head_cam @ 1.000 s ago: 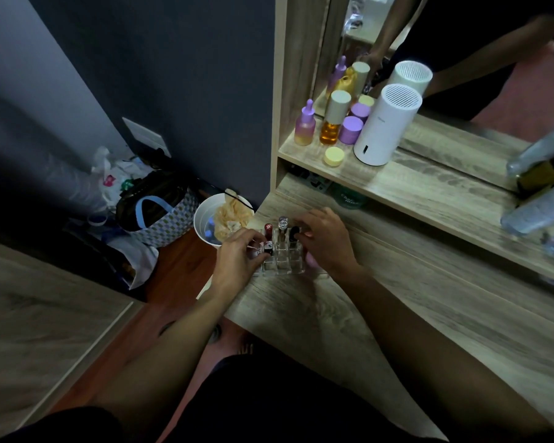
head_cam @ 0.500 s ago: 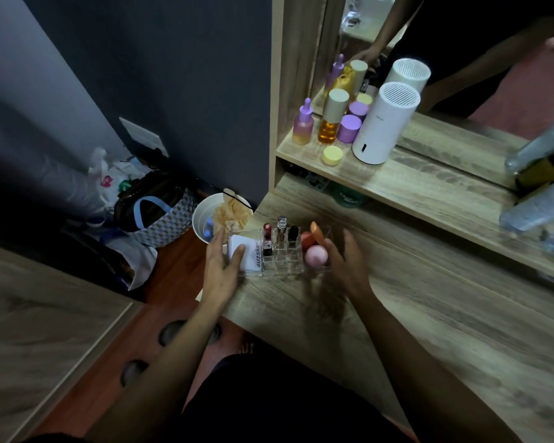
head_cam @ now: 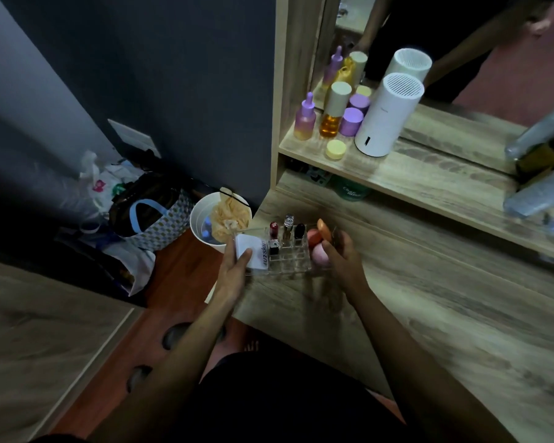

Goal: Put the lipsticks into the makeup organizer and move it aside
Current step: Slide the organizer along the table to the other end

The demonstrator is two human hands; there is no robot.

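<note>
A clear acrylic makeup organizer (head_cam: 290,262) stands near the left edge of the wooden vanity top (head_cam: 429,308). Several lipsticks (head_cam: 288,224) stand upright in its slots, a white box (head_cam: 253,254) sits in its left part, and pink and orange sponges (head_cam: 320,254) fill its right part. My left hand (head_cam: 234,270) grips the left end, thumb across the white box. My right hand (head_cam: 343,259) presses against the right end, its fingers partly hiding that side.
A white bin (head_cam: 205,219) with crumpled paper stands on the floor just past the table's left edge, next to a patterned bag (head_cam: 160,222). The shelf above holds purple and amber bottles (head_cam: 331,116) and a white cylinder (head_cam: 384,123). A mirror stands behind.
One second ago both hands were over the top of the organizer. They have since moved apart to its two ends, uncovering the white box and the sponges.
</note>
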